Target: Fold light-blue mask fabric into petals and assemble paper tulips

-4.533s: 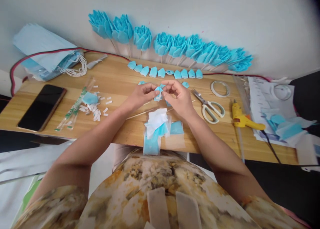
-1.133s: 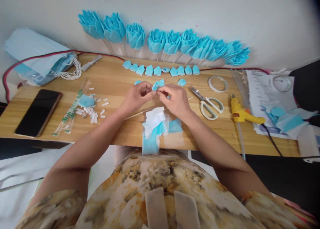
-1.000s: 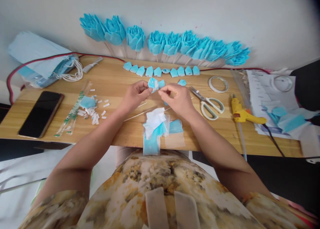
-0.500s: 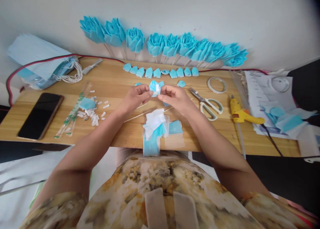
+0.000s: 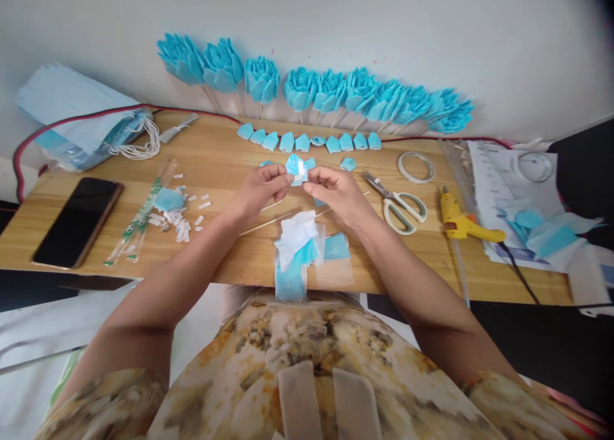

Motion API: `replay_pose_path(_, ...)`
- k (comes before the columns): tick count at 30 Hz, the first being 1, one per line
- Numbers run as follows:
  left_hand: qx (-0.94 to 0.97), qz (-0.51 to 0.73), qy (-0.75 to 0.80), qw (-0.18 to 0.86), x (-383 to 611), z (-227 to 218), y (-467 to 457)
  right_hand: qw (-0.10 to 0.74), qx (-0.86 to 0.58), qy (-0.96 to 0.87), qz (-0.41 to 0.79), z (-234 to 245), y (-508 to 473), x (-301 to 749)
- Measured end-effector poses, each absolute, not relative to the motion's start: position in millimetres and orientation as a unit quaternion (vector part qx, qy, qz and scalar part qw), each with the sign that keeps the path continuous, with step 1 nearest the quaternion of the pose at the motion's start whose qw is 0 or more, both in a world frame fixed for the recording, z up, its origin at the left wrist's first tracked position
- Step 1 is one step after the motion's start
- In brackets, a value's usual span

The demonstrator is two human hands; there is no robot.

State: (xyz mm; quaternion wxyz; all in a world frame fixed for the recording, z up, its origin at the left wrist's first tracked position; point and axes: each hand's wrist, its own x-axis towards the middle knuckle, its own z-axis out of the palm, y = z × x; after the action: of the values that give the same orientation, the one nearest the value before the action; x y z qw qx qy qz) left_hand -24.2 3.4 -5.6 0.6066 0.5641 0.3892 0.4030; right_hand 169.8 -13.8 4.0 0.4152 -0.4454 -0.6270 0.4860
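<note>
Between my two hands is a small folded blue petal (image 5: 296, 163) with a white strip of tape on it. My left hand (image 5: 265, 187) pinches its left edge between thumb and finger. On the other side, my right hand (image 5: 336, 189) pinches the right edge. Behind them lies a row of blue petals (image 5: 286, 142), with a single loose petal (image 5: 348, 164) to the right. Thin wooden sticks (image 5: 265, 223) rest below my hands. A pile of blue and white fabric pieces (image 5: 297, 242) sits at the table's front edge.
Finished blue flowers (image 5: 263, 80) on sticks lean on the wall. Scissors (image 5: 403, 206), a tape roll (image 5: 416, 167) and a yellow glue gun (image 5: 463, 219) lie to the right. A phone (image 5: 77, 222), white strips (image 5: 182, 229) and a bag of masks (image 5: 81, 117) are left.
Both hands keep hold of the petal in nearly the same place. The whole view has shifted very slightly; nothing else has visibly moved.
</note>
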Motion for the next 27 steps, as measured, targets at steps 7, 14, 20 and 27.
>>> replay_pose_path(7, 0.566, 0.397, 0.387, 0.61, -23, -5, 3, 0.433, -0.459, -0.603, 0.488, 0, -13, 167)
replay_pose_path(14, 0.564, 0.477, 0.425, 0.523, -16, -11, 0, 0.453, -0.486, -0.597, 0.45, -2, -13, 164)
replay_pose_path(20, 0.657, 0.507, 0.438, 0.345, -13, -6, -10, 0.452, -0.507, -0.619, 0.395, -3, -15, 163)
replay_pose_path(27, 0.739, 0.448, 0.433, 0.256, -15, -9, -9, 0.439, -0.501, -0.668, 0.331, 0, -20, 160)
